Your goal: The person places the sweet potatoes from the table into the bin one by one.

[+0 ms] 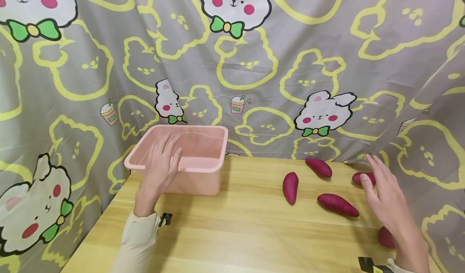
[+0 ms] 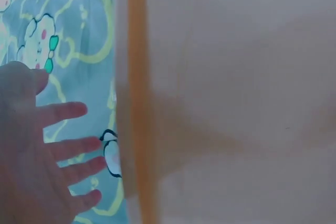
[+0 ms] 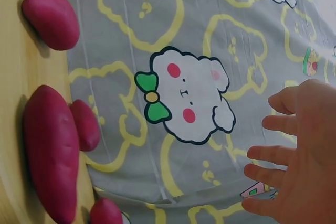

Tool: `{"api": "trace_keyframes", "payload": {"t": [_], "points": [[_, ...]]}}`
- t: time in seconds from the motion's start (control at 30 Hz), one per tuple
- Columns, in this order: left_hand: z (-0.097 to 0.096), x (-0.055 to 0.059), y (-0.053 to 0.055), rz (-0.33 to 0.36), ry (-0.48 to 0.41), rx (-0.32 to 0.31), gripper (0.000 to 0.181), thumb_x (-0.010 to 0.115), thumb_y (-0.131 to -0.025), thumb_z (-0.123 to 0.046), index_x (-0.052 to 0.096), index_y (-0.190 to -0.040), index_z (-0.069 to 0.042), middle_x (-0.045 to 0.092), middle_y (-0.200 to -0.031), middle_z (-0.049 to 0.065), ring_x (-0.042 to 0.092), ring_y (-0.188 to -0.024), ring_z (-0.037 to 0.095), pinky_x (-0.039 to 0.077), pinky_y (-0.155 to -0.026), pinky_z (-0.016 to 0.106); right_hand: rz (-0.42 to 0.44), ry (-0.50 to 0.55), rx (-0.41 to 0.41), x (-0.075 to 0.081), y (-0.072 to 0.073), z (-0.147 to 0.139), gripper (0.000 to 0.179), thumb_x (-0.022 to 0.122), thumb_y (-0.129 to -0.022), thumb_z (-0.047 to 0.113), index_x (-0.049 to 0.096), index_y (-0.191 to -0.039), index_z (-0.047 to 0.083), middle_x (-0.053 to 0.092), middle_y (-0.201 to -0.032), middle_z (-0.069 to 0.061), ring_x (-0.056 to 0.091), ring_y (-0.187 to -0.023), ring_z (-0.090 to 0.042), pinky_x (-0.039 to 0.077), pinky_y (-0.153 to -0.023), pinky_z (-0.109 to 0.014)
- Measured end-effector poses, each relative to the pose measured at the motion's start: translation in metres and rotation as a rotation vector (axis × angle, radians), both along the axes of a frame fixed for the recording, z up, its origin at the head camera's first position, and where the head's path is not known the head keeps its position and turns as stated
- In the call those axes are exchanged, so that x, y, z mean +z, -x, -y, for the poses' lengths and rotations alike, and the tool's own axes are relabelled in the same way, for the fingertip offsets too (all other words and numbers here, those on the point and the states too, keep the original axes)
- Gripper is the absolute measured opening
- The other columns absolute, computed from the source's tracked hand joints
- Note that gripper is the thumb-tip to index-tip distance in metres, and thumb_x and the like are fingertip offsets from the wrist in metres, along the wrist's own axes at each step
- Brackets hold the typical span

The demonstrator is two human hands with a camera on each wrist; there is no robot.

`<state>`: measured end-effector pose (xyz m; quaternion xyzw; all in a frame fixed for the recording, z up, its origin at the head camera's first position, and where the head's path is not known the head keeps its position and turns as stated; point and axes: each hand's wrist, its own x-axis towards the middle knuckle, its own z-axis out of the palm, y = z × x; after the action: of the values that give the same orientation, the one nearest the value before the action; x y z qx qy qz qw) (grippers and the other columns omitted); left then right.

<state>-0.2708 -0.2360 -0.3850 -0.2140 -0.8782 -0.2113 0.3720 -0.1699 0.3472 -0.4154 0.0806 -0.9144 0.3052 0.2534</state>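
My left hand (image 1: 162,166) is held above the near left part of a pink plastic tub (image 1: 196,182), its fingers extended and holding nothing. In the left wrist view the same hand (image 2: 58,156) shows spread fingers beside the tub's wall (image 2: 236,77). Over the right side of the table my right hand (image 1: 385,194) hovers with straight fingers, holding nothing. It partly covers a purple sweet potato (image 1: 359,179). Another sweet potato (image 1: 386,237) lies partly behind the right wrist. More sweet potatoes lie to its left: one upright-lying (image 1: 290,188), one farther back (image 1: 319,167), one nearer (image 1: 338,205).
The wood-grain table (image 1: 247,228) carries the tub at its left and the sweet potatoes at its right. A grey curtain (image 1: 254,75) printed with rabbits and yellow outlines hangs behind and along both sides, close to the tub's back rim.
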Motion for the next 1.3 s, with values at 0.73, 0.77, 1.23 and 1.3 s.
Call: {"api": "trace_keyframes", "payload": {"t": [0.73, 0.77, 1.23, 1.3], "points": [[-0.021, -0.048, -0.009, 0.077, -0.060, -0.026, 0.036, 0.061, -0.101, -0.034, 0.068, -0.130, -0.014, 0.064, -0.127, 0.012, 0.056, -0.115, 0.035, 0.028, -0.101, 0.064, -0.042, 0.033, 0.022, -0.023, 0.005, 0.003, 0.060, 0.055, -0.106, 0.016, 0.032, -0.161, 0.014, 0.028, -0.164, -0.020, 0.022, -0.150, -0.046, 0.009, -0.118, -0.066], [-0.021, -0.048, -0.009, 0.080, -0.046, -0.021, 0.036, 0.062, -0.101, -0.035, 0.068, -0.130, -0.014, 0.064, -0.125, 0.012, 0.056, -0.114, 0.035, 0.027, -0.101, 0.063, -0.044, 0.036, 0.021, -0.024, 0.006, 0.004, 0.059, 0.056, -0.106, 0.016, 0.033, -0.161, 0.014, 0.028, -0.164, -0.020, 0.022, -0.151, -0.045, 0.010, -0.118, -0.066], [-0.019, -0.051, -0.014, 0.163, 0.112, 0.026, 0.034, 0.070, -0.093, -0.049, 0.071, -0.103, -0.016, 0.067, -0.110, 0.005, 0.054, -0.107, 0.032, 0.029, -0.093, 0.057, -0.031, 0.010, 0.033, -0.040, 0.018, 0.003, 0.055, 0.056, -0.106, 0.016, 0.037, -0.156, 0.004, 0.037, -0.155, -0.030, 0.033, -0.140, -0.054, 0.014, -0.116, -0.068], [-0.019, -0.051, -0.014, 0.153, 0.125, 0.030, 0.033, 0.071, -0.093, -0.049, 0.071, -0.101, -0.017, 0.067, -0.107, 0.004, 0.054, -0.106, 0.032, 0.029, -0.090, 0.055, -0.010, 0.015, 0.036, -0.042, 0.018, 0.002, 0.055, 0.055, -0.106, 0.017, 0.036, -0.157, 0.004, 0.036, -0.155, -0.031, 0.033, -0.139, -0.056, 0.017, -0.113, -0.071]]}}
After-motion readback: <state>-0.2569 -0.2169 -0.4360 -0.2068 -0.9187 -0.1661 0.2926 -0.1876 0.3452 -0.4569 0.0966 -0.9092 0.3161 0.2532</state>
